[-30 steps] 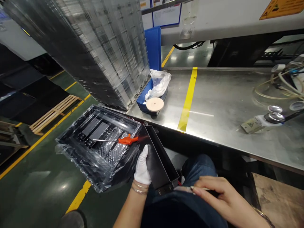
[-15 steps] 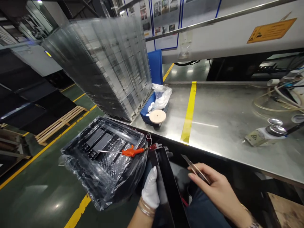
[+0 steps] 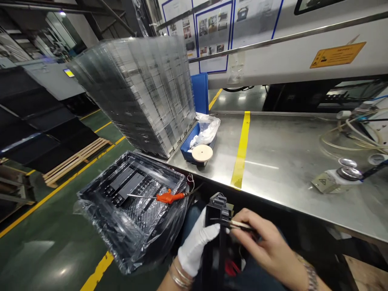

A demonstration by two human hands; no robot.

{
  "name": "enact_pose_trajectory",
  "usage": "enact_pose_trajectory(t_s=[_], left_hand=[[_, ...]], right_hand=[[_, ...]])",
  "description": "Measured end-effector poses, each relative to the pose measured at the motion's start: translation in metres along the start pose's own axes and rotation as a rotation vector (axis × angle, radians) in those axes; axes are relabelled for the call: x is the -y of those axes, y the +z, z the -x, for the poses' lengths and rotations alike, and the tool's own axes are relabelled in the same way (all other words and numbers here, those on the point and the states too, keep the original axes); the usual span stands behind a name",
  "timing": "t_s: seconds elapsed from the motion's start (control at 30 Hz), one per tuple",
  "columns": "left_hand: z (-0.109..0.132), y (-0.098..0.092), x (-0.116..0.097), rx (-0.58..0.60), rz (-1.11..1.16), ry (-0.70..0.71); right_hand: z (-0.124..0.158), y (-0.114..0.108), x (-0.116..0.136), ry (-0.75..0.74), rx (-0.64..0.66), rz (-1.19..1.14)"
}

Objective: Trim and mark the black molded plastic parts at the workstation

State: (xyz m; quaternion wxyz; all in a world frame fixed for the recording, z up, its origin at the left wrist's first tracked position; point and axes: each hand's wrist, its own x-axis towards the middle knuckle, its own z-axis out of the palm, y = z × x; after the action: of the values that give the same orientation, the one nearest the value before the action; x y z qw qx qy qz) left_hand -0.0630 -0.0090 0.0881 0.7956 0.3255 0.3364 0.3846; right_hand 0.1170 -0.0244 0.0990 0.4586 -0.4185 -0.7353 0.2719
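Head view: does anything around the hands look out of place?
Yes: an orange-handled blow gun lies across the plastic-wrapped black tray, on its contents. Only the left hand wears a white glove; the right hand is bare.

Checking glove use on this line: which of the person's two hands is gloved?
The left hand, on the black channel, wears a white glove; the right hand, pinching tweezers, is bare.
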Motion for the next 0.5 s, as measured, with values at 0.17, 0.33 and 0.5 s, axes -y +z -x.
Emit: enact_pose_trajectory(t_s=[0.17,0.33,0.5], left_hand=[[0.003,-0.019,0.002,-0.167,-0.376,-0.087],[0.005,-0.023,0.001,-0.053,-0.473,-0.134],[0.004,-0.019,0.002,-0.012,-0.442,-0.162]], right_hand=[[-0.016,-0.054,-0.005,-0.074,0.241,0.188],[-0.029,-0.082,-0.002,-0.096,0.474,0.228],[-0.032,-0.085,0.004,-0.037,0.546,0.21]])
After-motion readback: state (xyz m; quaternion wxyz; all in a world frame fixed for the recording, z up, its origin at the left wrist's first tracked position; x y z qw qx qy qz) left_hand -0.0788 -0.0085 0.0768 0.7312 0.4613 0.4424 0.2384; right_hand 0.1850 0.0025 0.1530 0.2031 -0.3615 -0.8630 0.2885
